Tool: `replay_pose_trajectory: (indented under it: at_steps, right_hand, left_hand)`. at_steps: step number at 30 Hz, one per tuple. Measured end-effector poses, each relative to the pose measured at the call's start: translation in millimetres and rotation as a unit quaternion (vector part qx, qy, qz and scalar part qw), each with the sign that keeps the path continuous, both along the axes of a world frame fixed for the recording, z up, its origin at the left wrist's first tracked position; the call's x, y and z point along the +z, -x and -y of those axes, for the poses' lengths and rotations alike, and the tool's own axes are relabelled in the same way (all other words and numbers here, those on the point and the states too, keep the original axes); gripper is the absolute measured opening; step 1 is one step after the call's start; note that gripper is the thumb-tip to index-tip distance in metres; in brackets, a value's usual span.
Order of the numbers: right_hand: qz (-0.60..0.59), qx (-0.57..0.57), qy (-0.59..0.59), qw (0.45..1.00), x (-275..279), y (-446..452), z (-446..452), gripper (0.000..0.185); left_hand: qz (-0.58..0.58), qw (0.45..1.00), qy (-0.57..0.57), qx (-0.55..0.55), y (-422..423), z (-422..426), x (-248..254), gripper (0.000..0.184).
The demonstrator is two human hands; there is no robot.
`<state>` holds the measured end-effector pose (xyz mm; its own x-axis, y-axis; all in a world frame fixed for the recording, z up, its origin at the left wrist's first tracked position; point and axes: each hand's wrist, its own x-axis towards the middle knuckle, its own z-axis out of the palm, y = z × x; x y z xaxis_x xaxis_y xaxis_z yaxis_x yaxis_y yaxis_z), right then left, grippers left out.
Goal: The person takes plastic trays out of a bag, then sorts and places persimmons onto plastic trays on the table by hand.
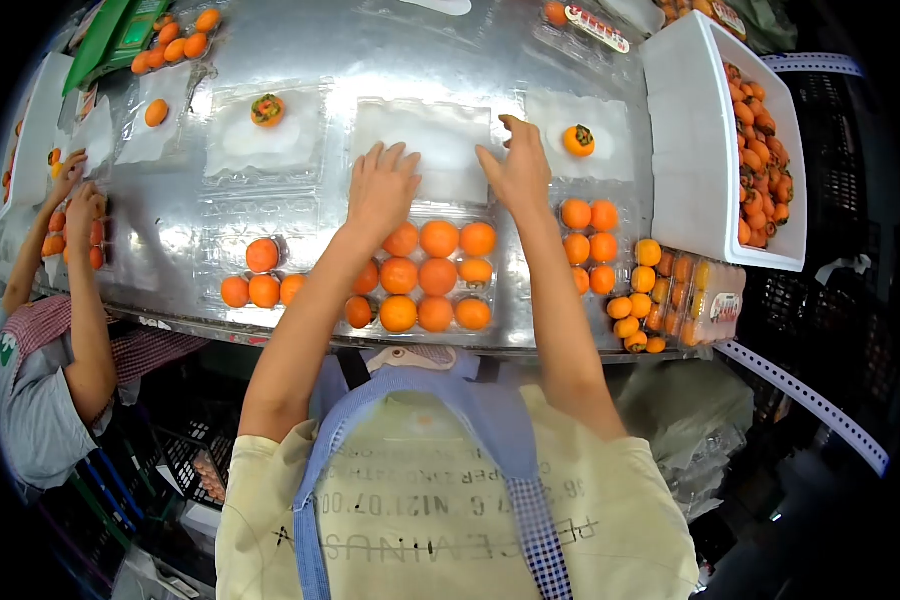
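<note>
My left hand [384,188] lies flat with fingers spread at the left edge of a clear plastic tray lid [440,150] lined with a white sheet. At the lid's right edge is my right hand [520,165], its fingers apart and holding nothing. Just below my hands, several orange persimmons [438,274] sit in rows in a clear tray, partly covered by my left forearm. One persimmon [578,140] rests on a lined lid to the right, another [267,110] on a lid to the left.
A white foam box [695,140] of persimmons stands at the right, beside stacked clear packs [705,300]. Filled trays [590,245] line the near edge. A co-worker's hands [82,200] are at the far left, near a green scale [120,40].
</note>
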<state>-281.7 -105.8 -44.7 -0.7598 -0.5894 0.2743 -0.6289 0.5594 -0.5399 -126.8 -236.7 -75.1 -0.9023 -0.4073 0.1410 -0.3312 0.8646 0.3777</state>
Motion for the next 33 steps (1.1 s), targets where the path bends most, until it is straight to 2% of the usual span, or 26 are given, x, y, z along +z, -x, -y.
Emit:
replay_pose_trajectory:
  at_steps: [1,5,8,11,18,23,26,29,30,33]
  right_hand:
    - [-0.006,-0.004,0.023,1.000,13.4,-10.5,-9.1,0.035]
    - [0.190,0.073,-0.169,0.964,37.7,-57.2,-72.2,0.037]
    - [0.165,0.096,-0.233,0.953,36.6,-92.0,-101.0,0.041]
    - [0.133,0.036,-0.243,0.960,40.9,-114.3,-95.3,0.043]
    - [0.026,0.052,-0.205,0.977,31.0,-125.5,-102.2,0.041]
    - [0.038,0.064,-0.223,0.972,34.3,-129.5,-100.2,0.039]
    - [0.182,0.045,-0.150,0.971,43.1,-120.1,-101.4,0.039]
    - [0.353,0.040,0.027,0.934,47.3,-90.7,-88.8,0.037]
    - [0.315,0.050,0.064,0.946,48.3,-81.3,-76.1,0.037]
    - [0.232,0.060,0.141,0.961,34.0,-50.7,-25.3,0.036]
  left_hand:
    - [0.000,1.000,0.007,-0.003,1.4,0.6,-4.1,0.032]
    - [0.006,1.000,0.018,-0.009,4.9,2.8,-12.0,0.031]
    - [0.014,1.000,0.006,-0.010,6.9,5.8,-12.6,0.030]
    - [0.022,1.000,-0.004,-0.012,7.7,5.8,-10.0,0.030]
    - [0.014,1.000,-0.009,-0.016,5.1,9.2,-11.4,0.033]
    - [0.023,0.999,-0.037,-0.019,5.3,12.0,-15.9,0.048]
    - [0.019,0.999,-0.040,-0.015,5.2,10.2,-15.0,0.050]
    - [0.020,1.000,-0.007,-0.009,4.6,8.6,-13.5,0.040]
    - [0.021,1.000,0.010,-0.010,4.6,7.8,-13.0,0.036]
    - [0.027,0.999,0.016,-0.012,5.5,6.5,-10.6,0.038]
